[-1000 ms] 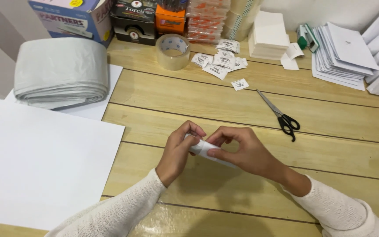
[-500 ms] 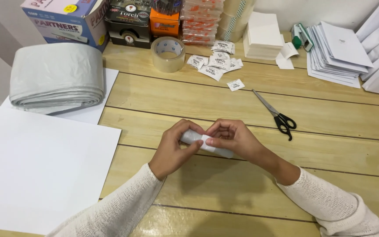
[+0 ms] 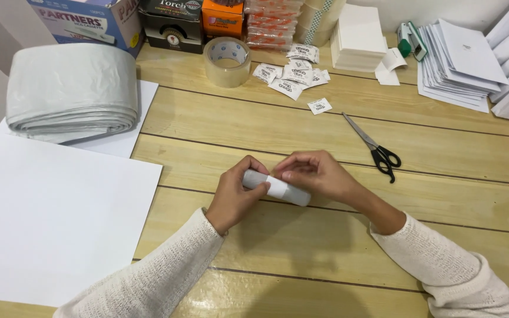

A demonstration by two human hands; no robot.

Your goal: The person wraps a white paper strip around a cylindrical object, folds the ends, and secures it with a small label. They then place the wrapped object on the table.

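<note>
Holding a small white roll over the wooden table, near the middle, left hand gripping its left end, right hand pinching the top with narrow fingers. Lying well apart to the far right: scissors. Advising, as judgement: keeping the left grip firm, pressing evenly so nothing unrolls.

A pale wooden plank table fills the view under soft, even light.
</note>
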